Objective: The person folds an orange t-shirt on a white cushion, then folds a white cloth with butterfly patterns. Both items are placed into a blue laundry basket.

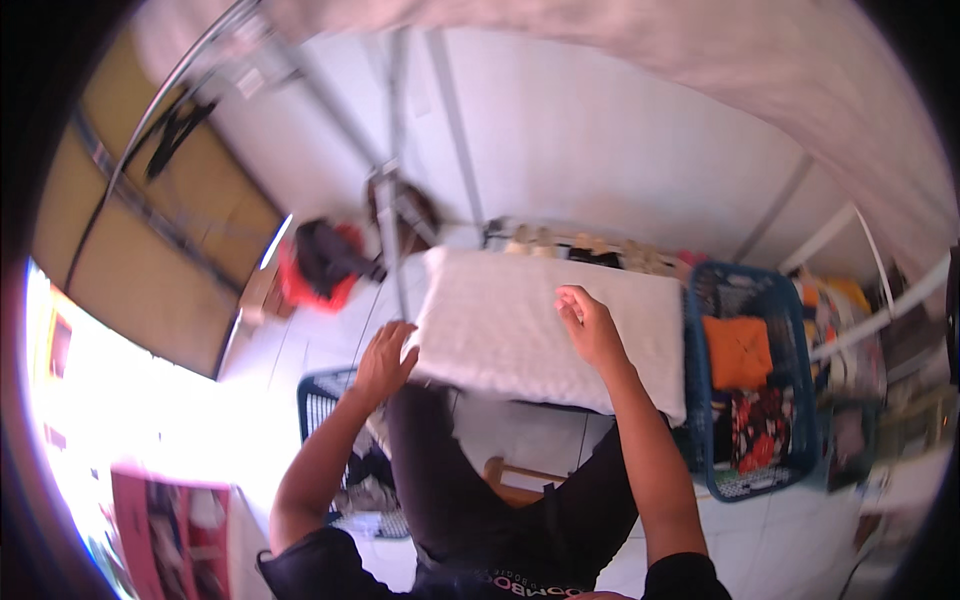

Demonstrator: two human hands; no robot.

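Observation:
A low surface covered with a white towel-like cloth (500, 310) lies in front of my knees. Beside its near left corner hovers my left hand (388, 358), empty, its fingers apart and slightly bent. Over the right half of the cloth is my right hand (592, 328), with loosely curved fingers and nothing visible in them. Whether either hand touches the cloth is hard to tell.
At the right stands a blue laundry basket (712, 470) holding a folded orange cloth (738, 352) and a red-and-black patterned garment (760, 428). Another blue basket (318, 395) with clothes sits left of my legs. Metal poles (388, 235) rise beyond the cloth, with shoes along the wall.

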